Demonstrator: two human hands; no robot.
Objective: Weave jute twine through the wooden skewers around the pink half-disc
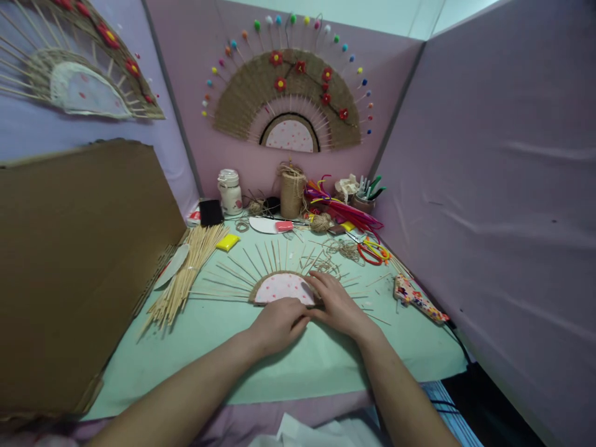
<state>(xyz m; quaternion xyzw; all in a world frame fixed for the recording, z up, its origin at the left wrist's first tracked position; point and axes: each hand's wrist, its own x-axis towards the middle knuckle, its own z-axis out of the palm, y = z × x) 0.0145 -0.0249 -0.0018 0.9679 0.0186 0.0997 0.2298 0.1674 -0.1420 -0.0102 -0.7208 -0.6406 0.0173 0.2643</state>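
Note:
A half-round fan [279, 288] lies on the table, its white centre dotted with red or pink and edged in brown twine. Thin wooden sticks [259, 261] spread outward from its curved rim. My left hand [282, 323] is closed at the fan's straight lower edge, with most of its fingers tucked out of sight. On the fan's right end, my right hand [336, 303] has its fingers bent over the rim and its thumb near my left hand. Both hands touch the fan, and its lower right corner is hidden beneath them.
A bundle of sticks [190, 273] lies left, beside a cardboard panel [84, 267]. Scissors [371, 251], loose twine [347, 249] and a patterned glue gun [419, 300] are to the right. Behind stand a white jar [230, 192] and a twine spool [292, 194]. A finished fan [246, 93] hangs above.

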